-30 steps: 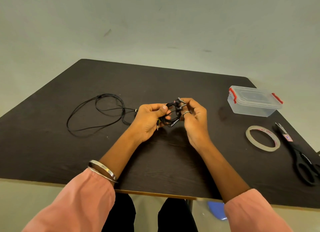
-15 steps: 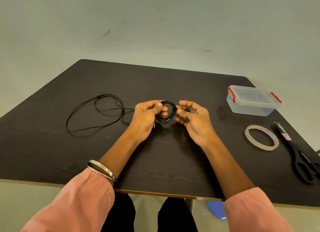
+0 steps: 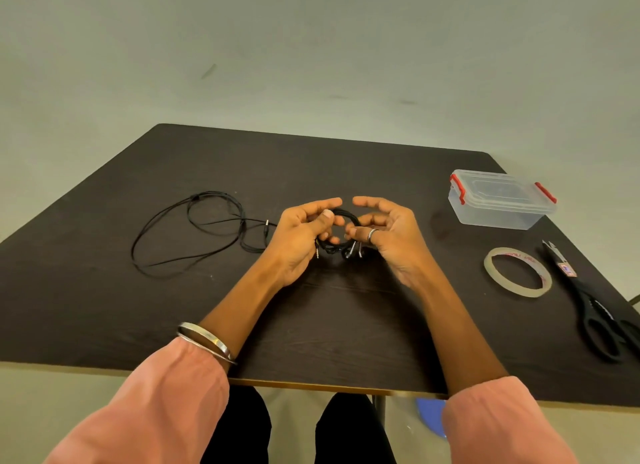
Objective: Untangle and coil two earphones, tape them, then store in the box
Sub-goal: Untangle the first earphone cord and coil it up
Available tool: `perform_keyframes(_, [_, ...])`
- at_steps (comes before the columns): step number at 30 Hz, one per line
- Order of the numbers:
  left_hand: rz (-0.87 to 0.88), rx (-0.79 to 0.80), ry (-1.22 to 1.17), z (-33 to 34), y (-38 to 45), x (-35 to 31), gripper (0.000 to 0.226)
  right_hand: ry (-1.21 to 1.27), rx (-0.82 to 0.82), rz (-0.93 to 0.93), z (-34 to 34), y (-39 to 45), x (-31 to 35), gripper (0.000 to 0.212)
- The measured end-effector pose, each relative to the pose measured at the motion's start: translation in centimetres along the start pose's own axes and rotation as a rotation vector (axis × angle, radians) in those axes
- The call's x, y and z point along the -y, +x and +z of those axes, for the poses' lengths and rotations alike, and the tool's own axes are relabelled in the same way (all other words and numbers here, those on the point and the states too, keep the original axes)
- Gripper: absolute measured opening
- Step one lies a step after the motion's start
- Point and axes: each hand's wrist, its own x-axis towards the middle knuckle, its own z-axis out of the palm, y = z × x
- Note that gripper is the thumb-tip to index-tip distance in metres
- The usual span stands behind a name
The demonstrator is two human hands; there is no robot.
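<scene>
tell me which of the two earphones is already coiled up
The coiled earphone held between the left hand and right hand. The other earphone lies spread in loose loops on the table, left of the hands.

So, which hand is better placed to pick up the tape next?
Right. The right hand is on the same side as the tape, and the left hand grips the coiled earphone.
</scene>
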Motion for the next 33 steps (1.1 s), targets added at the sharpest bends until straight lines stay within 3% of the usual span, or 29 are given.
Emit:
perform_keyframes(7, [-0.066,-0.119,0.162,1.9,0.4,0.7,0.012,-0.051,-0.007,-0.007,-2.2,-1.2,0.2,0.045])
perform_keyframes(12, [-0.130,-0.194,0.267,4.9,0.6,1.2,0.011,-0.035,-0.169,0.011,-5.2,-2.8,0.5,0.037])
perform_keyframes(15, [-0.083,-0.244,0.506,6.7,1.2,2.0,0.005,-0.055,-0.265,0.052,-6.6,-3.3,0.2,0.031])
perform_keyframes(18, [-0.053,-0.251,0.669,8.0,1.7,2.5,0.006,-0.270,-0.349,0.061,-7.5,-2.9,-0.7,0.027])
perform_keyframes(24, [0.038,-0.229,0.937,8.3,2.3,3.1,0.015,-0.650,-0.325,-0.085,-7.8,-2.9,-2.5,0.024])
perform_keyframes(28, [0.052,-0.236,0.900,7.9,2.0,3.5,0.030,-0.700,-0.311,-0.157,-7.8,-2.8,-2.9,0.019])
perform_keyframes(33, [0.072,-0.204,0.893,7.3,1.9,3.4,0.022,-0.636,-0.335,-0.181,-7.8,-2.8,-3.2,0.023])
